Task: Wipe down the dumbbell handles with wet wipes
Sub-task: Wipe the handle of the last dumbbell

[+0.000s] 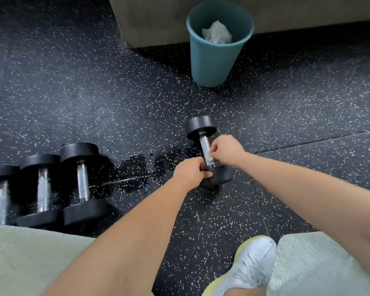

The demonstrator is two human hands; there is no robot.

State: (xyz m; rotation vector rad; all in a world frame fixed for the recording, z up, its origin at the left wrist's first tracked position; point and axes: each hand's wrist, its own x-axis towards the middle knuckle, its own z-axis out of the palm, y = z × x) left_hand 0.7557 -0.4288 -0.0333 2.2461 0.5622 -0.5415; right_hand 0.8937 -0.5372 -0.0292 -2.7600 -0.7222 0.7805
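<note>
The wiping itself is the step in hand. The small black round-headed dumbbell (201, 126) lies on the black speckled rubber floor (297, 103) in front of the teal plastic bin (212, 60), on the person's side of it. The right hand (224, 149) has its grip closed in a pinch on a small white wet wipe (210, 158), pressed against the dumbbell's chrome handle (205, 145) at the end farther from the bin. The left hand (190, 170) steadies the dumbbell, its grip curled round the head farther from the bin. The stretch of handle toward the bin shows bare, so I judge the next move calls for drawing the wipe along it toward the bin. The left hand would probably also have to roll the dumbbell so the underside gets reached. Counting: four dumbbells, this one plus a row of three larger black dumbbells (43, 189) well to the left of the bin and nearer the person (whether those are already wiped I cannot tell). There is one bin, one wipe in the hand, and one crumpled white wad (217, 33) inside the bin. One dark wet patch (132, 169) spreads on the floor below and left of the bin. One pale sports shoe (252, 263) sits far from the bin, by the person.
</note>
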